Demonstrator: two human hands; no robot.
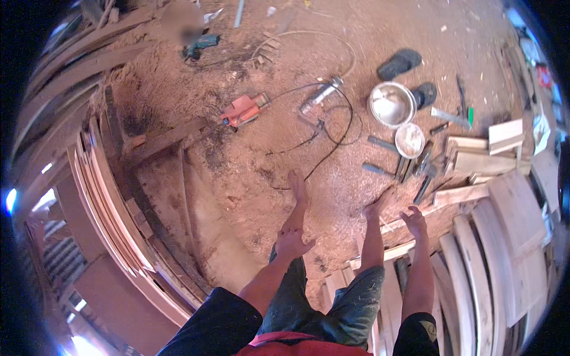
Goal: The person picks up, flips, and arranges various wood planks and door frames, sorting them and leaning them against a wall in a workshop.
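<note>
My left hand (pixel 291 243) rests by my left knee, its fingers apart and nothing in it. My right hand (pixel 415 223) hangs out past my right leg, fingers loosely bent and apart, holding nothing. The nearest tool to it is a dark-handled hammer-like tool (pixel 424 186) on the ground, not touched. Beside that lie several chisel-like hand tools (pixel 405 168) and a dark flat bar (pixel 374 168). A small round tub (pixel 409 140) with pale contents and a larger silver pot (pixel 392 104) stand just beyond them.
A red power tool (pixel 243 110), a silver corded power tool (pixel 321 95) and a green one (pixel 205 43) lie on the sawdust ground, with a black cable (pixel 346 130) looping across. Black sandals (pixel 399 64) lie behind the pot. Stacked planks (pixel 475 261) flank me right, curved boards (pixel 113 207) left.
</note>
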